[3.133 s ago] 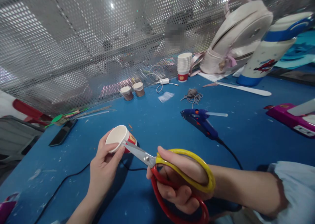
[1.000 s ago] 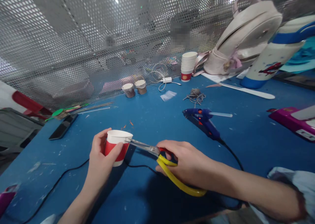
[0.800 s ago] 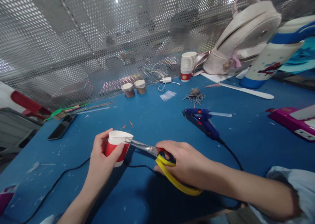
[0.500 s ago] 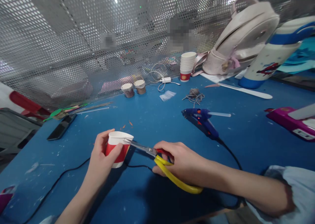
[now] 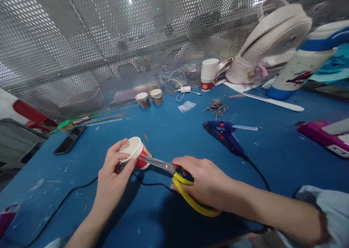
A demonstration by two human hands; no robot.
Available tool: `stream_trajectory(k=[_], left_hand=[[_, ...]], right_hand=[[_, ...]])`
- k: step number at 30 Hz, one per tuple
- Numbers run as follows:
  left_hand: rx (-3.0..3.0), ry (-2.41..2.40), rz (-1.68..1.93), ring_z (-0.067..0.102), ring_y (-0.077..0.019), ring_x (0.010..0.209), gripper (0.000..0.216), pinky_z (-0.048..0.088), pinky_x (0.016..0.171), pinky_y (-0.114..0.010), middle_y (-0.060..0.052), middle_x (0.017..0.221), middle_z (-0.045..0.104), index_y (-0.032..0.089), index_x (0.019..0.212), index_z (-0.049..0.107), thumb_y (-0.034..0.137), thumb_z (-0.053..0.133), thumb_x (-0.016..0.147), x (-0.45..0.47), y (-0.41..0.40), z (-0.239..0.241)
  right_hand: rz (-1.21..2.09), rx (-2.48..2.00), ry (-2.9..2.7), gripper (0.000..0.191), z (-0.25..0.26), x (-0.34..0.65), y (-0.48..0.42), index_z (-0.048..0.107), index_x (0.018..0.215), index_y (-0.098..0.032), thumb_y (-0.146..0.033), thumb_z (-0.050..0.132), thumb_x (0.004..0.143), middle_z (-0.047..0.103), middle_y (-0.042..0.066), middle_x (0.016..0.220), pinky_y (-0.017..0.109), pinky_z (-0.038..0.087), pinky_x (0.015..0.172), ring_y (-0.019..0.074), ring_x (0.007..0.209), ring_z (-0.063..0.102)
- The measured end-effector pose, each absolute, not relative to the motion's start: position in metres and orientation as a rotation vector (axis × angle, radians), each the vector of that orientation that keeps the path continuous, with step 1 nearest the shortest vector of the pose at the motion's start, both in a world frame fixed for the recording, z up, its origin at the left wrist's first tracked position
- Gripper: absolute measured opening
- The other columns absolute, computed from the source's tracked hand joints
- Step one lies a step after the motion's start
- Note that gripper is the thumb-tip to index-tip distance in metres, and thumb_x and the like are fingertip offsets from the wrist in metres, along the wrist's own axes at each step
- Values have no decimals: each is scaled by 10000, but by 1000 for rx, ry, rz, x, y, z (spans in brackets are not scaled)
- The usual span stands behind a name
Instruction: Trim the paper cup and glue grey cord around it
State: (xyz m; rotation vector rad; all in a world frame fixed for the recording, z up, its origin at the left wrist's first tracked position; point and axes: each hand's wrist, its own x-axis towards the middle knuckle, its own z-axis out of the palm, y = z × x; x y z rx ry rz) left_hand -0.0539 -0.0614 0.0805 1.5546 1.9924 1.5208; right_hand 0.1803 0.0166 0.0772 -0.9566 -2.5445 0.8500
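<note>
My left hand (image 5: 116,166) grips a red and white paper cup (image 5: 143,157) by its rim. The cup is tilted, its mouth turned toward me and to the left. In my right hand (image 5: 203,181) is a pair of scissors (image 5: 163,165) with yellow and red handles. The blades point left and their tips lie against the cup's side just under the rim; whether they cut into the paper I cannot tell. A black cord (image 5: 155,184) runs along the table beneath both hands.
A blue glue gun (image 5: 225,131) with a glue stick lies to the right. Farther back stand stacked paper cups (image 5: 209,73), two small filled cups (image 5: 143,101), grey yarn (image 5: 216,106), a backpack (image 5: 272,41) and a bottle (image 5: 294,70). A phone (image 5: 70,139) lies at left.
My left hand has tipped the cup from upright to tilted, its mouth now facing me. The rim, pinched oval before, looks round. The scissor tips have moved from the rim to just under it.
</note>
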Motion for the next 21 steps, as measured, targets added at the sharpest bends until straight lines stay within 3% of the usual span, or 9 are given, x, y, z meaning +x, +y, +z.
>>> stream_trajectory(k=[8,16,21], left_hand=[[1903,2011,1486,609,-184,969,30,436,1003,-397,-31,958,661,225,862,658,237,632,853,-53,-63,79],[2026,2041,1423,593,-152,862,46,445,977,-359,2,844,658,238,863,668,218,627,856,-53,-63,80],[2029,2058,1419,591,-158,861,59,457,932,-343,4,816,651,242,845,679,217,626,853,-51,-64,83]], right_hand=[[557,-919,-2568,374,71,181,15,626,1143,-214,-442,661,849,705,59,959,287,361,624,226,799,649],[295,-897,-2644,352,71,181,15,624,1151,-193,-360,664,844,694,61,926,278,174,520,187,684,601],[252,-880,-2652,341,73,181,15,626,1138,-180,-356,651,847,685,63,913,289,129,515,173,674,577]])
